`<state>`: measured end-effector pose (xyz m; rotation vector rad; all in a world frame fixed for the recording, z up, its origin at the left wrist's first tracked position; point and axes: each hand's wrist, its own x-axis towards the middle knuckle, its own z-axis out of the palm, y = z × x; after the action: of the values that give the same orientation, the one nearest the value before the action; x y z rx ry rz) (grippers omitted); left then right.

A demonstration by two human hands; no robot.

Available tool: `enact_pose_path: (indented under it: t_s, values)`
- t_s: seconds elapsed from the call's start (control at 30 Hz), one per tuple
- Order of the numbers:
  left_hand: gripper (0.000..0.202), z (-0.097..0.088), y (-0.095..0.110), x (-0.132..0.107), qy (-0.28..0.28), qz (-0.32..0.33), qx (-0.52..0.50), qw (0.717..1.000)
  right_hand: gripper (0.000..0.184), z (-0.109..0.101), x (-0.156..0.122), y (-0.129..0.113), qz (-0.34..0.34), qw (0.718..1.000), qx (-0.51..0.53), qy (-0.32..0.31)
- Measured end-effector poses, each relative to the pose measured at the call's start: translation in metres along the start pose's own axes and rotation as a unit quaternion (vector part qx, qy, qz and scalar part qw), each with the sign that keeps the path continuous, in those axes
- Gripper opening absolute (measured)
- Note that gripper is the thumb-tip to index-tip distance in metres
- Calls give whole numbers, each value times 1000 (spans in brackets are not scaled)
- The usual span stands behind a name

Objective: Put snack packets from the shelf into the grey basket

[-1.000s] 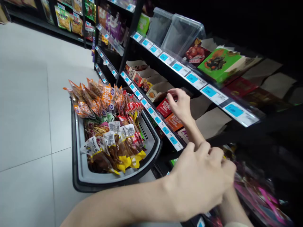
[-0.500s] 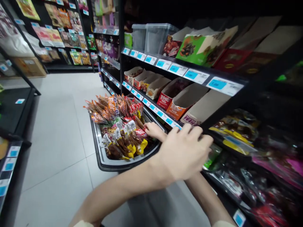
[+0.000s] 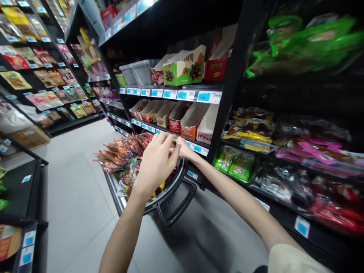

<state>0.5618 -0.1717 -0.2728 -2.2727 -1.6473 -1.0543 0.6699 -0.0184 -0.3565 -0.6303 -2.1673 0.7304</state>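
Over the basket (image 3: 170, 204) of snack packets (image 3: 119, 157), at its shelf-side rim, the left hand (image 3: 156, 165) and right hand (image 3: 183, 149) are brought together, fingertips touching. Whether anything is pinched between them cannot be told. Open cartons (image 3: 189, 123) are ranged along the shelf edge (image 3: 196, 148) just beyond.

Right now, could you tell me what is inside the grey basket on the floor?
The grey basket holds a heap of snack packets, orange-red ones at the back. The left hand and right hand cover its near side, so what lies beneath them is hidden.
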Motion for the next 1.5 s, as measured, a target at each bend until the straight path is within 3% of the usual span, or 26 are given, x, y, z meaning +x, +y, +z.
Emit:
enact_pose_path:
  t_s: [0.07,0.23,0.3,0.4,0.47,0.57,0.67,0.77,1.0,1.5]
  values:
    - [25,1,-7,1,9,-7,-6,1000,17,-17,6,-10,58,997,-11,42]
    - [41,5,-25,2,29,-36,-19,999,20,-64,5,-51,-11,997,71,39]
    - [43,4,-30,3,9,-64,-69,995,26,-79,1,-66,-6,991,130,43]
    - [38,1,-33,4,-57,-102,-197,973,39,-89,-1,-76,39,966,234,104]
    - [36,2,-32,5,-61,-107,-264,957,47,-90,0,-77,83,935,309,154]
    - [36,9,-30,7,34,-125,-307,943,55,-86,2,-76,135,894,386,183]
    - [37,19,-28,10,140,-162,-319,923,59,-80,0,-79,124,899,399,130]
    - [37,24,-26,13,190,-180,-338,904,52,-73,-3,-84,86,922,365,99]
    - [39,26,-22,10,165,-198,-389,884,55,-69,1,-84,88,924,338,155]
    - [42,29,-26,10,164,-204,-393,881,59,-67,1,-81,92,930,320,153]
